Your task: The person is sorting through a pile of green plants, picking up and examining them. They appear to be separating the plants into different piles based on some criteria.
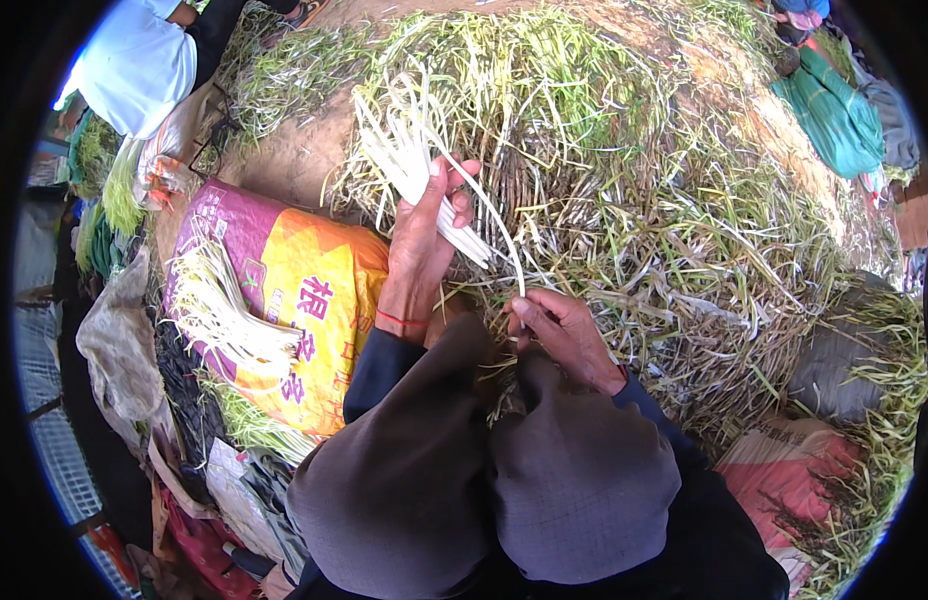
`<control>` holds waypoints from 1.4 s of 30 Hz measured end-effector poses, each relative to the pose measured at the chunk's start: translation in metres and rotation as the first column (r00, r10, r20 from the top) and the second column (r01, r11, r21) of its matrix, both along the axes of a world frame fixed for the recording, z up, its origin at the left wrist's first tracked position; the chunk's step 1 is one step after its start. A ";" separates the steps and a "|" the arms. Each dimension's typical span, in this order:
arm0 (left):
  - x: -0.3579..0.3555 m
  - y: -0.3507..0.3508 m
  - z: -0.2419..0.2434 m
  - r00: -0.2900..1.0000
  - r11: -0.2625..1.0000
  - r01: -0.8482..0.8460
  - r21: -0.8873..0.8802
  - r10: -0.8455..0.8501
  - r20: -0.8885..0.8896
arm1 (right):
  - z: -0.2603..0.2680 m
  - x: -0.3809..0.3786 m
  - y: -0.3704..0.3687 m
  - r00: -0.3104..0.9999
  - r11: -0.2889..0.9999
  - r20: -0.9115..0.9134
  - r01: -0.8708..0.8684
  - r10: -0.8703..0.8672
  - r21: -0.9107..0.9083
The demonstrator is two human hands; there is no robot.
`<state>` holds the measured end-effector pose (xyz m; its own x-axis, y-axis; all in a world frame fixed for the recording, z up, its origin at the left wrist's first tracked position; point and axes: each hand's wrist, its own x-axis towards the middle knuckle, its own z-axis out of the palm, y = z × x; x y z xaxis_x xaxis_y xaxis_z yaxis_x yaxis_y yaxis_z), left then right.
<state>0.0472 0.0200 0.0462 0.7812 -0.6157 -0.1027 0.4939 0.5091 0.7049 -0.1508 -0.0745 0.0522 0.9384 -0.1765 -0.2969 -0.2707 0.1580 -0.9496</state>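
My left hand [434,225] is closed around a small bunch of pale garlic-chive-like stalks [395,146], their upper ends fanning out and the lower ends poking out below my fingers. Between the thumb and fingers of my right hand [565,330] is the lower end of one long white stalk [505,225]. That stalk arcs up and left to the bunch, where its top overlaps the other stalks. On my left, a larger bundle of white stalks [242,315] rests on a purple and yellow printed woven sack [321,262].
A wide heap of loose green and yellowish stalks [584,135] spreads before my knees. Another person in a light top [137,67] sits at the upper left. A green sack [831,112] lies at the upper right, a red and white sack [794,465] at the lower right.
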 end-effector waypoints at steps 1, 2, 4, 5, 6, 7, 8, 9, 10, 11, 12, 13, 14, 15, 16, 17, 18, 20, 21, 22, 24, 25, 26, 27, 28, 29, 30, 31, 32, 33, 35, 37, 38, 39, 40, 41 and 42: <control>-0.001 0.002 -0.002 1.000 1.000 -0.014 0.019 0.014 0.001 | 0.005 0.004 0.000 0.999 0.998 0.016 0.030 -0.029 -0.064; -0.004 0.003 -0.003 1.000 0.999 -0.029 0.039 0.029 0.002 | 0.009 0.010 0.000 0.997 0.990 0.070 0.054 -0.045 -0.130; -0.008 0.006 -0.002 1.000 0.997 -0.028 0.069 0.028 0.005 | 0.009 0.025 0.001 0.990 0.964 0.118 0.103 -0.075 -0.244; -0.011 0.008 0.000 1.000 0.996 -0.025 0.081 0.023 0.016 | 0.009 0.033 0.002 0.986 0.946 0.144 0.128 -0.088 -0.299; -0.014 0.009 0.002 1.000 0.997 -0.021 0.078 0.020 0.012 | 0.004 0.041 0.002 0.971 0.924 0.219 0.166 -0.093 -0.344; -0.015 0.010 0.003 1.000 0.997 -0.018 0.076 0.017 0.009 | 0.004 0.048 0.001 0.971 0.893 0.229 0.167 -0.075 -0.417; -0.015 0.012 0.003 1.000 0.998 -0.009 0.064 0.007 0.030 | 0.004 0.055 0.000 0.970 0.857 0.237 0.169 -0.056 -0.487; -0.015 0.015 0.004 1.000 0.999 -0.003 0.046 0.002 0.028 | 0.005 0.060 0.000 0.970 0.816 0.241 0.169 -0.037 -0.553; -0.016 0.017 0.006 1.000 0.997 -0.019 0.076 0.017 0.016 | 0.014 0.065 0.000 0.965 0.792 0.261 0.172 -0.016 -0.586; -0.015 0.019 0.009 0.999 0.994 -0.034 0.107 0.033 0.004 | 0.013 0.071 0.001 0.960 0.772 0.281 0.167 0.015 -0.613; -0.013 0.019 0.010 0.998 0.992 -0.049 0.113 0.051 -0.020 | 0.010 0.076 0.002 0.958 0.746 0.280 0.141 0.063 -0.651; -0.010 0.022 0.008 1.000 0.996 -0.024 0.081 0.024 0.005 | 0.008 0.081 0.003 0.954 0.717 0.277 0.116 0.111 -0.688; -0.004 0.026 0.004 1.000 0.999 0.001 0.050 -0.002 0.031 | 0.009 0.084 0.004 0.951 0.746 0.285 0.103 0.121 -0.658; -0.001 0.029 0.007 0.998 0.999 0.026 0.020 -0.027 0.057 | 0.007 0.086 0.004 0.945 0.762 0.294 0.082 0.146 -0.642; 0.003 0.030 0.010 0.999 0.999 -0.014 0.038 0.013 0.041 | 0.004 0.090 0.002 0.938 0.779 0.303 0.060 0.171 -0.625; 0.007 0.035 0.016 0.999 1.000 -0.001 0.029 -0.001 0.049 | 0.002 0.093 0.001 0.929 0.795 0.312 0.036 0.196 -0.606; 0.013 0.038 0.025 0.996 0.999 -0.026 0.025 0.023 0.081 | 0.004 0.095 -0.001 0.945 0.835 0.255 -0.032 0.204 -0.550; 0.025 0.041 0.044 0.990 0.998 -0.064 0.006 0.062 0.130 | -0.013 0.099 -0.020 0.963 0.857 0.190 -0.068 0.190 -0.512; 0.030 0.045 0.059 0.984 0.996 -0.088 -0.001 0.087 0.156 | -0.028 0.103 -0.029 0.968 0.870 0.163 -0.088 0.188 -0.484; 0.033 0.046 0.070 0.977 0.994 -0.098 -0.037 0.103 0.187 | -0.051 0.107 -0.044 0.986 0.903 0.103 -0.072 0.127 -0.423; 0.037 0.049 0.085 0.956 0.988 -0.134 -0.079 0.150 0.253 | -0.090 0.121 -0.070 0.995 0.846 0.099 0.071 -0.022 -0.528; 0.037 0.047 0.085 0.946 0.983 -0.163 -0.080 0.178 0.272 | -0.101 0.127 -0.083 0.992 0.837 0.111 0.104 -0.052 -0.538; 0.035 0.043 0.081 0.947 0.982 -0.179 -0.060 0.189 0.259 | -0.113 0.134 -0.095 0.994 0.818 0.067 0.111 -0.089 -0.565; 0.033 0.043 0.077 0.944 0.978 -0.207 -0.032 0.208 0.256 | -0.122 0.146 -0.098 0.993 0.806 0.031 0.110 -0.114 -0.582; 0.032 0.040 0.066 0.955 0.980 -0.197 -0.021 0.197 0.222 | -0.126 0.154 -0.101 0.990 0.777 0.046 0.133 -0.133 -0.615; 0.032 0.038 0.051 0.966 0.986 -0.163 -0.032 0.166 0.196 | -0.131 0.161 -0.103 0.986 0.745 0.063 0.157 -0.153 -0.648; 0.031 0.038 0.041 0.978 0.989 -0.149 -0.010 0.149 0.147 | -0.135 0.170 -0.102 0.982 0.715 0.082 0.179 -0.169 -0.676; 0.029 0.038 0.033 0.987 0.991 -0.133 0.011 0.132 0.096 | -0.139 0.179 -0.102 0.981 0.639 0.064 0.168 -0.183 -0.750; 0.027 0.038 0.027 0.989 0.989 -0.138 0.047 0.135 0.061 | -0.143 0.188 -0.100 0.979 0.556 0.048 0.152 -0.198 -0.817; 0.027 0.039 0.021 0.991 0.990 -0.133 0.037 0.132 0.030 | -0.146 0.197 -0.098 0.976 0.467 0.033 0.133 -0.215 -0.874; 0.028 0.040 0.010 0.992 0.992 -0.123 0.017 0.123 -0.031 | -0.152 0.209 -0.091 0.962 0.372 0.009 0.114 -0.272 -0.921; 0.027 0.039 0.005 0.991 0.992 -0.121 0.036 0.123 -0.053 | -0.166 0.214 -0.087 0.938 0.182 0.115 0.182 -0.326 -0.966; 0.027 0.039 0.004 0.991 0.992 -0.117 0.048 0.119 -0.056 | -0.172 0.215 -0.089 0.932 0.142 0.142 0.198 -0.332 -0.970; 0.027 0.040 0.003 0.991 0.991 -0.117 0.062 0.121 -0.056 | -0.173 0.218 -0.088 0.929 0.148 0.118 0.180 -0.350 -0.973; 0.027 0.041 0.002 0.990 0.990 -0.120 0.076 0.125 -0.065 | -0.174 0.220 -0.089 0.925 0.155 0.095 0.161 -0.367 -0.975; 0.028 0.040 0.000 0.990 0.990 -0.120 0.072 0.125 -0.067 | -0.174 0.222 -0.089 0.920 0.162 0.070 0.142 -0.385 -0.977; 0.028 0.039 -0.001 0.990 0.990 -0.122 0.067 0.126 -0.069 | -0.175 0.225 -0.090 0.917 0.213 0.046 0.141 -0.397 -0.967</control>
<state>0.0754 0.0595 0.0448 0.8402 -0.5053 -0.1969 0.4807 0.5258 0.7018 0.0740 -0.1646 -0.1226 0.7245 -0.6750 0.1394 -0.5809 -0.7069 -0.4036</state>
